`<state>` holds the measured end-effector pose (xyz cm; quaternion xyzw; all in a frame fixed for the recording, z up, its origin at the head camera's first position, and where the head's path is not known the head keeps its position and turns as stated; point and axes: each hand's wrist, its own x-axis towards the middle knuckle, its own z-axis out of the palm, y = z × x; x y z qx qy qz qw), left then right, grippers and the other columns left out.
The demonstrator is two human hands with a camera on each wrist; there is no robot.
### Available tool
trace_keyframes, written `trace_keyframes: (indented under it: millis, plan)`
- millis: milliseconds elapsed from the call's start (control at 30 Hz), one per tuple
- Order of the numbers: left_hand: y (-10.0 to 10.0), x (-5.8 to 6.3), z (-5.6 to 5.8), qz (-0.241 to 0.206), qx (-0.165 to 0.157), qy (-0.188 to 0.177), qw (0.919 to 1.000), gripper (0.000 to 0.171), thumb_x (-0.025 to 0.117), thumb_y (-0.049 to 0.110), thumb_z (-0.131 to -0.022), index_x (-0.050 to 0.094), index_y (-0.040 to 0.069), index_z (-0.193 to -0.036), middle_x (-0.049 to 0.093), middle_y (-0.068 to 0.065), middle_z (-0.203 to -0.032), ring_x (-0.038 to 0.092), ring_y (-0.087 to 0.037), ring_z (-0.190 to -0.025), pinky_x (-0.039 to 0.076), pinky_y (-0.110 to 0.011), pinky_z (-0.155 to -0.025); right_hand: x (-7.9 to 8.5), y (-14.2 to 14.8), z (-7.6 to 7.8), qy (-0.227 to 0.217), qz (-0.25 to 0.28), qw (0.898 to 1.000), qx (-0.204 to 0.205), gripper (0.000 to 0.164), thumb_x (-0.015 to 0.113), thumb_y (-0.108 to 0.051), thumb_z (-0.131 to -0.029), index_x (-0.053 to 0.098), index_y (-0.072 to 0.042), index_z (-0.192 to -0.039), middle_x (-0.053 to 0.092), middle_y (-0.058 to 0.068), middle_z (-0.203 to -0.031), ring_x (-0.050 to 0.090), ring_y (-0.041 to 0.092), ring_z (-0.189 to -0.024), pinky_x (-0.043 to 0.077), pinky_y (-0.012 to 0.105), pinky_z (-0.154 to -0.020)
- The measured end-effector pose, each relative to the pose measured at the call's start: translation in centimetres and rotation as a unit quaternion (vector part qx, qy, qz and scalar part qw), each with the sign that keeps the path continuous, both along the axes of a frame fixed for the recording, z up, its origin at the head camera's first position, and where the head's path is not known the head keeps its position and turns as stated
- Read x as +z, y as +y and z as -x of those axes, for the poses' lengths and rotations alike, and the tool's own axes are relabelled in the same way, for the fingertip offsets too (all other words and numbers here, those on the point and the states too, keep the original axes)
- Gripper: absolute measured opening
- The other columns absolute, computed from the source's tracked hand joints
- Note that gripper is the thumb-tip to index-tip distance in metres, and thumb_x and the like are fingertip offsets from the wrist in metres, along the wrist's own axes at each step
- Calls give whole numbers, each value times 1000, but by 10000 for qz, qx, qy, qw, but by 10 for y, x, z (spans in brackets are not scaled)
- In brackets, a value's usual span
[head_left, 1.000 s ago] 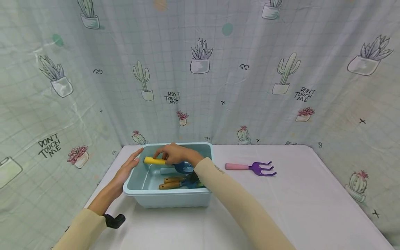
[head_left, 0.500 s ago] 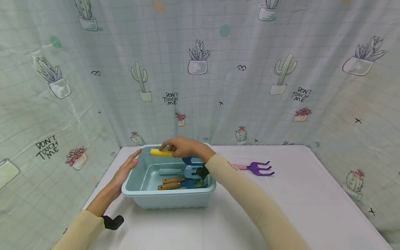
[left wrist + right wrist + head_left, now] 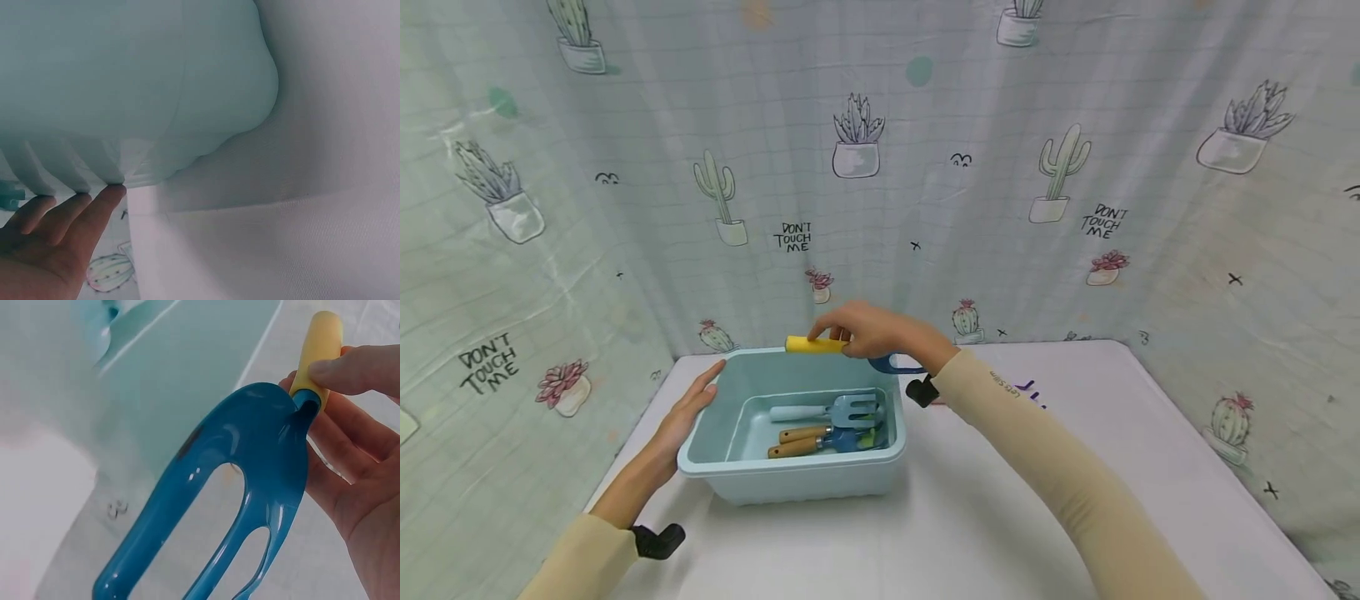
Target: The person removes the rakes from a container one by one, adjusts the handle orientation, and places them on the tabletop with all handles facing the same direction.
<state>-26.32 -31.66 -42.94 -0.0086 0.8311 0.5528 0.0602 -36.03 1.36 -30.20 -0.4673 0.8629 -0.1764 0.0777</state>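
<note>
My right hand (image 3: 880, 329) pinches the yellow handle of a blue garden hand fork (image 3: 269, 437) above the right rear of a pale blue plastic bin (image 3: 790, 483). In the right wrist view, thumb and fingers close on the handle, with the tines hanging away from the palm. My left hand (image 3: 681, 421) lies along the bin's left side, its fairly straight fingers touching the wall in the left wrist view. Inside the bin lie a light blue hand fork (image 3: 850, 411) and two wooden-handled tools (image 3: 793, 448), whose blue heads partly overlap.
On the white table (image 3: 970, 500), right of the bin, a purple-tined fork (image 3: 1028, 387) is mostly hidden behind my right arm. A curtain (image 3: 910, 200) printed with potted plants surrounds the table's back and sides.
My right hand has lifted the yellow-handled fork out of the bin and carried it up and to the right. The left hand stays at the bin's side.
</note>
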Motion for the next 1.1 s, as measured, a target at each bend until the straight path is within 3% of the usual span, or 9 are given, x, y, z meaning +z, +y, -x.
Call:
trace_keyframes:
  millis: [267, 467, 867, 1100]
  plan:
    - [-3, -1, 1, 20, -137, 195, 9997, 65, 25, 56, -110, 3, 35, -167, -5, -9, -176, 3, -49, -160, 14, -77, -119, 6, 38, -4, 168, -211, 9995, -170, 50, 61, 2, -93, 66, -20, -138, 72, 8, -128, 69, 23, -109, 59, 33, -96]
    - [-3, -2, 0, 1, -164, 188, 9997, 66, 25, 56, -110, 1, 34, -167, -5, -10, -176, 4, -50, -159, 16, -76, -119, 8, 65, -8, 158, -286, 9989, -339, 50, 62, 2, -92, 67, -19, -137, 72, 8, -129, 70, 25, -109, 62, 32, -89]
    - [-3, -2, 2, 3, -153, 118, 9998, 65, 24, 55, -111, -1, 35, -167, -8, -8, -176, 1, -49, -160, 14, -77, -119, -7, 114, -16, 86, -314, 9970, -705, 45, 69, 0, -93, 71, -22, -133, 75, 6, -116, 69, 20, -101, 62, 28, -83]
    - [-4, -1, 2, -64, -193, 124, 9997, 67, 26, 57, -110, 1, 34, -167, -7, -9, -176, 0, -49, -160, 11, -78, -119, -17, 135, -18, -15, -242, 9961, -847, 46, 68, 1, -92, 71, -21, -132, 75, 6, -117, 71, 20, -101, 63, 29, -82]
